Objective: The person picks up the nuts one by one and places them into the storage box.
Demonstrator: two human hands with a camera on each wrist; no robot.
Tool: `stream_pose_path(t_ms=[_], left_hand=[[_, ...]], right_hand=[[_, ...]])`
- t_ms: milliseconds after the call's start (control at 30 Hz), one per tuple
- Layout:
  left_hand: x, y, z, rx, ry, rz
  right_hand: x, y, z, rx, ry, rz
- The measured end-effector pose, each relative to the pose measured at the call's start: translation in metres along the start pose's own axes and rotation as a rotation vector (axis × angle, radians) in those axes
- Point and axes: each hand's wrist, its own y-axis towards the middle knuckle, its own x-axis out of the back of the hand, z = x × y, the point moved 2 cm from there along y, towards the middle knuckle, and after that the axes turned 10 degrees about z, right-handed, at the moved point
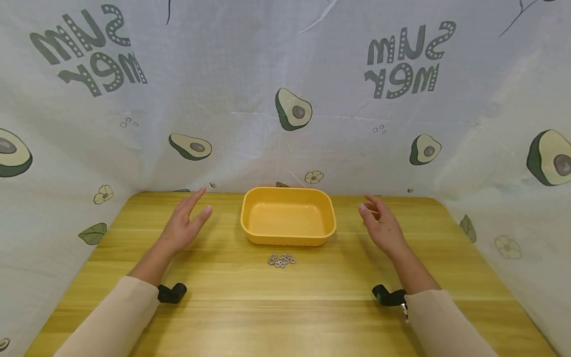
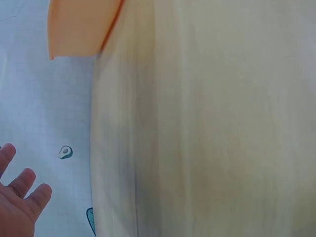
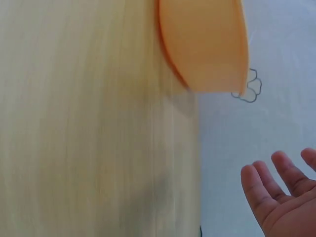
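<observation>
A yellow rectangular bin (image 1: 288,240) with rounded corners stands at the back middle of the table. In front of it lies a small cluster of round metal nuts (image 1: 282,261). To the left of the bin, my left hand (image 1: 182,225) hovers with fingers extended and thumb apart, holding nothing. On the other side, my right hand (image 1: 382,229) is held up in the same way, its fingers loosely bent around no object. In the left wrist view, the left fingers (image 2: 38,198) are spread; the right wrist view shows the right fingers (image 3: 256,187) apart too.
The wood-grain table (image 1: 285,317) ends at a white cloth (image 1: 250,139) printed with avocados, flowers and lettering, which hangs behind it and along both sides. Black wrist mounts (image 1: 172,293) stick out inward from both sleeves (image 1: 116,317).
</observation>
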Motion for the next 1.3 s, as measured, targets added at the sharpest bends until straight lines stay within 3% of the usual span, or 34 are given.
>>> stream_pose_path(t_ms=[200,433,767,1300], left_hand=[[-0.006,-0.001,-0.005,-0.06,-0.155,-0.032],[-0.013,-0.001,-0.011,-0.06,-0.27,-0.034],[-0.023,0.0,-0.015,-0.005,-0.296,-0.041],[-0.038,0.003,-0.021,0.013,-0.358,-0.061]], right_hand=[[-0.007,-0.005,0.005,0.062,0.129,-0.009],[-0.017,-0.008,0.013,0.082,0.235,0.022],[-0.03,-0.011,0.02,0.061,0.279,0.036],[-0.054,-0.016,0.024,0.068,0.327,0.103]])
